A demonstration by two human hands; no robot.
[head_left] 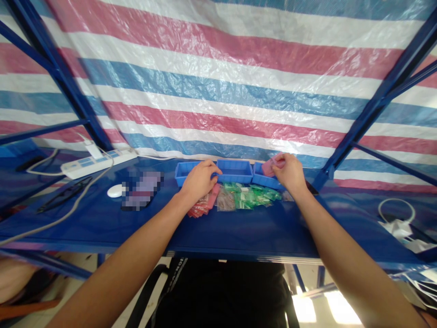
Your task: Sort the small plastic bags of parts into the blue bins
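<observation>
My left hand (pixel 202 176) is at the left blue bin (pixel 180 172), its fingertips near the rim of the middle blue bin (pixel 235 172). Its fingers are loosely bent with a gap at the thumb, and I see nothing held. My right hand (pixel 290 171) pinches a pink plastic packet (pixel 271 166) over the right blue bin (pixel 268 179). In front of the bins lies a fan of red packets (pixel 202 208), partly under my left wrist. Beside them are clear packets with brownish contents (pixel 226 198) and a heap of green packets (pixel 251 197).
A white power strip (pixel 99 163) with cables lies at the left of the blue table (pixel 239 237). Nearer are a white oval object (pixel 116 191) and a blurred-out phone-like item (pixel 143 190). White plugs (pixel 399 228) sit at the right. Striped sheeting (pixel 218 91) hangs behind.
</observation>
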